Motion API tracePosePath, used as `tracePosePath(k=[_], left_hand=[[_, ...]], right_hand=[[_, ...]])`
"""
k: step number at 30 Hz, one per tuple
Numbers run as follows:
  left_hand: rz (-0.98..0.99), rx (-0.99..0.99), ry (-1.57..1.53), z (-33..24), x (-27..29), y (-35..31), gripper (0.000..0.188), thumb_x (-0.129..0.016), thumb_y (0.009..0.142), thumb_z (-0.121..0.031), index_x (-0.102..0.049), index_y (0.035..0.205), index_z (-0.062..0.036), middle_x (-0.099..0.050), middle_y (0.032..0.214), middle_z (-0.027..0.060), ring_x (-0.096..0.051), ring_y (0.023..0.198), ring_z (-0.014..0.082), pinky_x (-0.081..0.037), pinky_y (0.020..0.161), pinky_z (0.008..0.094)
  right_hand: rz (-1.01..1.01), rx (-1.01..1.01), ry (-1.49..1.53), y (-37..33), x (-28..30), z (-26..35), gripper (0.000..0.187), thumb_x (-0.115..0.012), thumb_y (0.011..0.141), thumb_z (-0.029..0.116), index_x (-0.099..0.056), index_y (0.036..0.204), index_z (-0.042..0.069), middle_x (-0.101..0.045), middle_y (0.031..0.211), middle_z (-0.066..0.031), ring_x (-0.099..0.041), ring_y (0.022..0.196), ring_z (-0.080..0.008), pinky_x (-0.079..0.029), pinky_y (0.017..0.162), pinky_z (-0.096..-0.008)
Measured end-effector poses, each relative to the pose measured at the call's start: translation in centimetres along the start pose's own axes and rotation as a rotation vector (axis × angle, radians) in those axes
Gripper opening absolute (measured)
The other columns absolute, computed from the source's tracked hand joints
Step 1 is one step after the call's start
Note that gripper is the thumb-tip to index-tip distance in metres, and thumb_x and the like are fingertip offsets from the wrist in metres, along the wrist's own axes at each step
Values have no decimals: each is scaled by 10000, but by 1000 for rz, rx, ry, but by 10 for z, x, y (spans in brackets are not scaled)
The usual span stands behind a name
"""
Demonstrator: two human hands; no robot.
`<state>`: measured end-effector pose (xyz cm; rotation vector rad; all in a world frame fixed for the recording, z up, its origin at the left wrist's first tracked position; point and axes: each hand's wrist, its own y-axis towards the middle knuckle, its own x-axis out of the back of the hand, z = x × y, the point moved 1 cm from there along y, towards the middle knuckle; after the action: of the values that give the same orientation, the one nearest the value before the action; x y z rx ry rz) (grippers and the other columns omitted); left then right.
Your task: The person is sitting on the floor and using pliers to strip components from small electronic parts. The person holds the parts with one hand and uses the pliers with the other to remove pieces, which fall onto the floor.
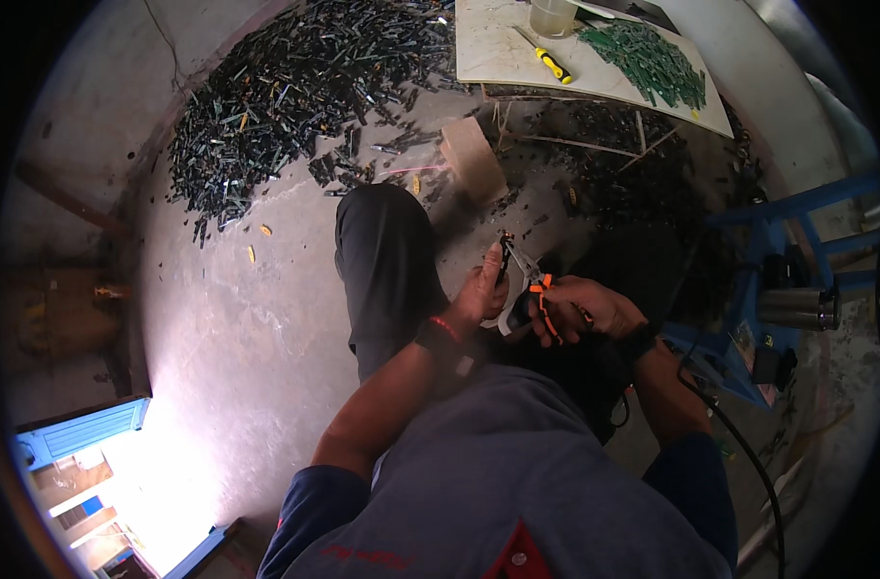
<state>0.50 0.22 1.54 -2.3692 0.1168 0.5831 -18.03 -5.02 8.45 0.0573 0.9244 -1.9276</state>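
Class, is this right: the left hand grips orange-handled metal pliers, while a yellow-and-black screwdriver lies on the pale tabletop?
Wrong hand: the head view shows the right hand gripping the orange-handled metal pliers. The screwdriver does lie on the pale tabletop.

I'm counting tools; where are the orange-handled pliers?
In the head view, right of centre, the orange-handled pliers are in the right hand, their tips beside the left hand.

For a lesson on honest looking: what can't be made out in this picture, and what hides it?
Head view, throughout:
Dark piece: partly hidden by the left hand; tip too small to identify.
Pliers: handles partly covered by the right hand.
Tub: top cut off by the upper edge.
Heap: far end cut off there too.
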Motion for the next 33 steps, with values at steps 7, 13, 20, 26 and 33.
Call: tracePosePath(k=[7, 13, 20, 26, 33], left_hand=[[-101, -108, 70, 10, 1, 13, 662, -308, 852, -730, -270, 506, -167, -262, 449, -38, -227, 343, 98, -149, 349, 280], [-136, -48, 39, 5, -1, 10, 669, -293, 861, -723, -265, 502, -159, -261, 445, -34, -233, 340, 99, -155, 348, 283], [-162, -87, 36, 14, 1, 16, 662, -300, 870, -707, -258, 509, -154, -258, 446, -36, -241, 340, 96, -165, 347, 284], [-132, -62, -41, 41, 25, 37, 653, -316, 880, -690, -341, 527, -141, -334, 452, -22, -295, 333, 117, -207, 326, 290], [-167, -72, 18, 38, 20, 31, 658, -308, 873, -703, -326, 521, -147, -309, 447, -27, -277, 331, 112, -195, 326, 286]], right_hand=[[12, -23, 209, 11, 3, -16, 467, -397, 942, 365, -614, 867, -42, -635, 749, -174, -549, 521, -166, -453, 551, -265], [5, -10, 250, 14, -1, -17, 396, -424, 942, 392, -589, 939, 32, -627, 778, -101, -601, 604, -178, -389, 424, -216], [-18, -5, 242, 16, 0, -19, 392, -430, 938, 382, -593, 913, 26, -618, 763, -100, -585, 594, -182, -401, 452, -239], [-34, -72, 349, 15, -6, -12, 426, -465, 919, 384, -570, 906, -29, -556, 663, -87, -514, 585, -176, -385, 555, -269], [-74, -62, 298, 16, -7, -11, 402, -477, 917, 364, -568, 848, -22, -520, 592, -81, -499, 550, -172, -374, 529, -273]])
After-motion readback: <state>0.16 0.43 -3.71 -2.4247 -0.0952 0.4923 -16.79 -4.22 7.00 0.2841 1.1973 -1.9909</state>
